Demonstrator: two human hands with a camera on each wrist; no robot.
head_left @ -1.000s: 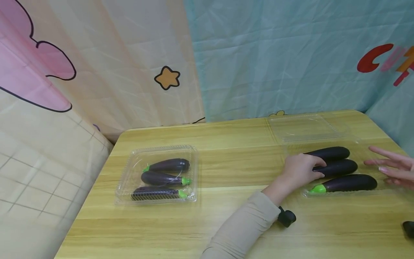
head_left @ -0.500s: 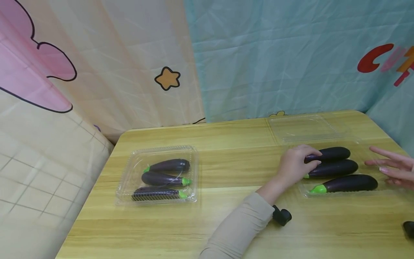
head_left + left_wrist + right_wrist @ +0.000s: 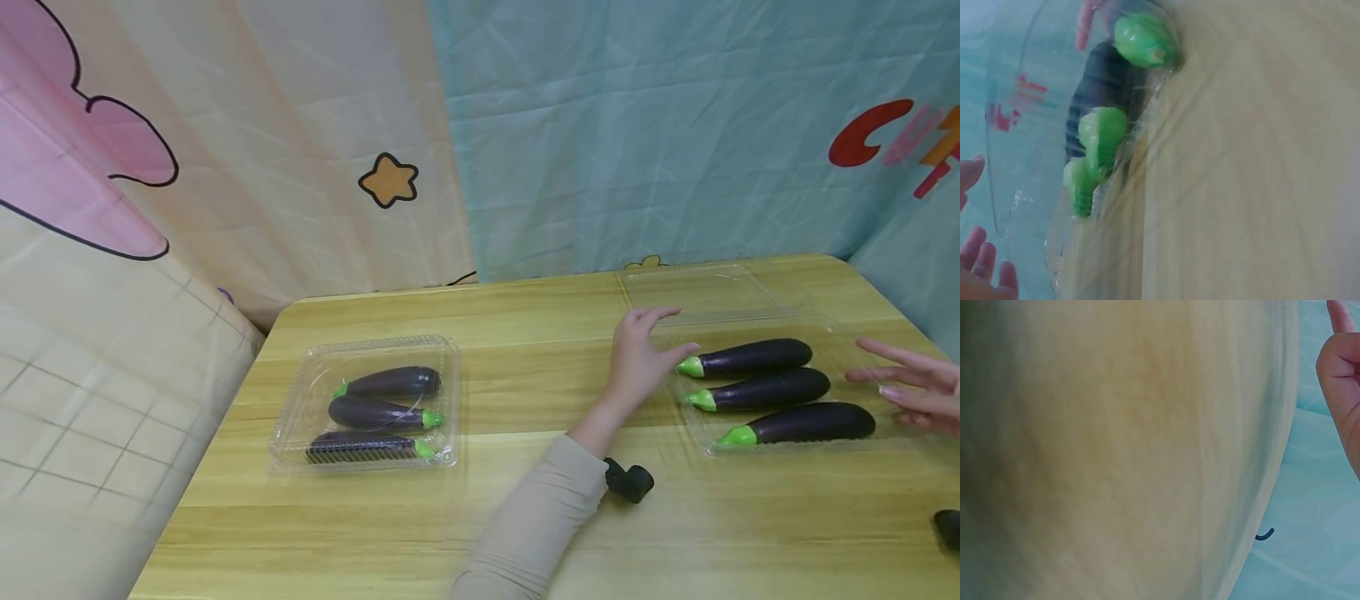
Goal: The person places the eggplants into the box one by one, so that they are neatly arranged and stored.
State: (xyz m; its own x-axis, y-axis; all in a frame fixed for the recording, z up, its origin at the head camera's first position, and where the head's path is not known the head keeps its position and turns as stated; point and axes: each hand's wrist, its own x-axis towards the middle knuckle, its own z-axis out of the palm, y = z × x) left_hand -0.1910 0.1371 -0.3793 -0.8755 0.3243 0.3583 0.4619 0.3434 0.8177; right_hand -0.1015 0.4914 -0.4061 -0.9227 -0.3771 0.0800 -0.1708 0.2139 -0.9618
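Three dark purple eggplants with green stems lie side by side in the right clear plastic clamshell box [image 3: 708, 451]: a back eggplant [image 3: 757, 357], a middle eggplant [image 3: 772, 390] and a front eggplant [image 3: 813, 423]. Just left of the back stem, my left hand [image 3: 636, 354] is spread with its thumb and fingers apart, holding nothing. In the left wrist view the green stems [image 3: 1102, 134] show through the clear plastic. At the box's right side, my right hand [image 3: 918, 387] has straight fingers, partly cut off by the frame edge. Whether it touches the plastic is unclear.
On the left of the wooden table [image 3: 525, 367] stands a closed clear box [image 3: 285, 433] with three more eggplants. The right box's lid [image 3: 697, 292] lies folded back toward the curtain [image 3: 637, 167]. A black wrist device [image 3: 630, 482] sits by the left sleeve.
My left hand first moves from the middle eggplant to the back one, then lets go and draws left, uncovering the stems. My right hand stays in place.
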